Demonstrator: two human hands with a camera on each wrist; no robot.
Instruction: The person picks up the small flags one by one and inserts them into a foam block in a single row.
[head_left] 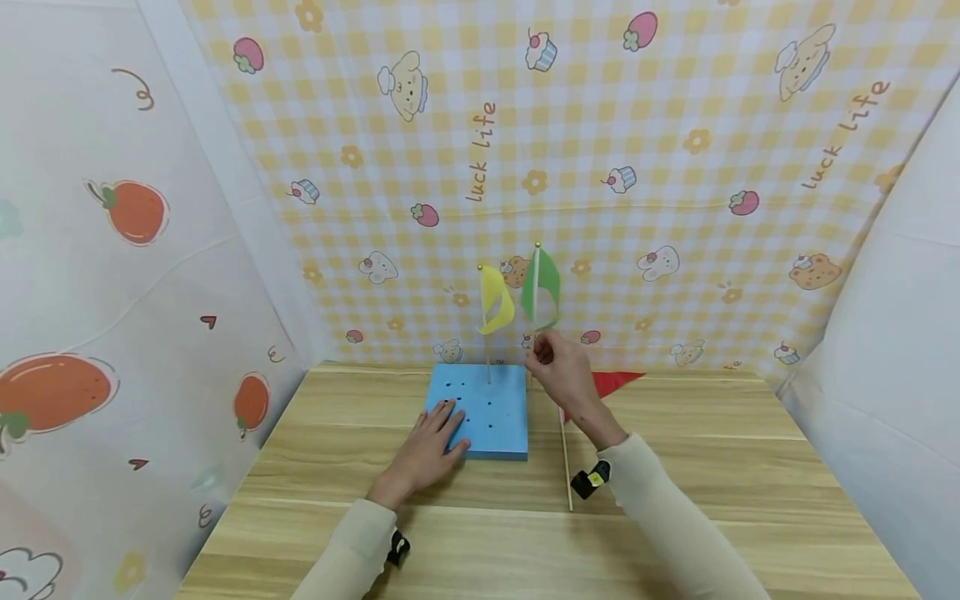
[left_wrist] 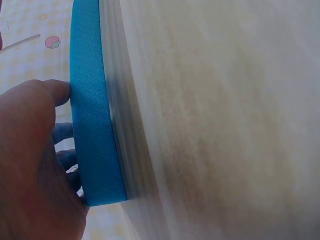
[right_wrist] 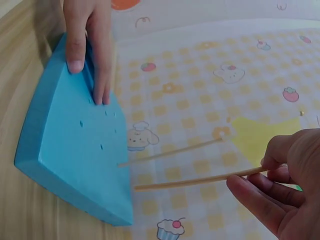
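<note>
My right hand [head_left: 564, 375] pinches the thin wooden stick [right_wrist: 200, 180] of a green flag [head_left: 548, 271] between thumb and fingers, the flag upright above. The stick's lower end is close to the surface of a blue foam board [head_left: 510, 429] near its right side. A yellow flag [head_left: 491, 287] stands in the board, its stick [right_wrist: 170, 154] set into the far part. My left hand [head_left: 427, 450] rests on the board's front left corner, fingers spread over the top. Several small holes show in the board.
A red flag [head_left: 617, 382] lies on the wooden table [head_left: 675, 500] right of the board, partly hidden behind my right hand, its stick [head_left: 566, 467] pointing toward me. A checked cloth backdrop [head_left: 450, 167] rises behind the table, with white cloth at both sides.
</note>
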